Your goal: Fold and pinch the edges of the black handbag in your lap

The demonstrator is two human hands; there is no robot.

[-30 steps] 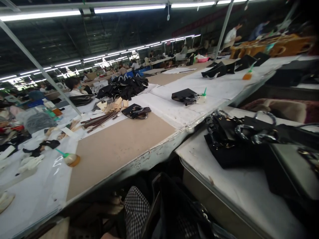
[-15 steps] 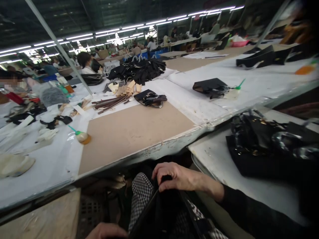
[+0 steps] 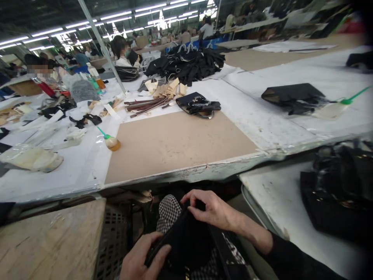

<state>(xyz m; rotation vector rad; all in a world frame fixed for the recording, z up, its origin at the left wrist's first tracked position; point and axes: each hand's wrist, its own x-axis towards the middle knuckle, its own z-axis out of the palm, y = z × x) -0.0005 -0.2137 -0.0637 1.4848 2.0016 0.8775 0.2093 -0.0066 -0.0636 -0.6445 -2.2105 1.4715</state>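
A black bag [image 3: 186,245] rests on my lap, over checkered trousers, below the edge of the worktable [image 3: 186,173]. My left hand [image 3: 142,258] grips its near left edge, fingers curled over the rim. The far top edge is pinched by my right hand [image 3: 211,210], whose arm wears a black sleeve. Straight ahead on the table lies a bare brown board [image 3: 177,142].
A small black handbag [image 3: 198,105] lies beyond the board, another black bag [image 3: 293,97] farther right, and a pile of black bags [image 3: 338,194] on the side table at right. A glue bottle [image 3: 110,140], brown strips [image 3: 145,105] and scraps lie left. Other people sit far back.
The view dropped and swung left. Both hands came into view on the black bag in my lap; the left hand now grips its edge.
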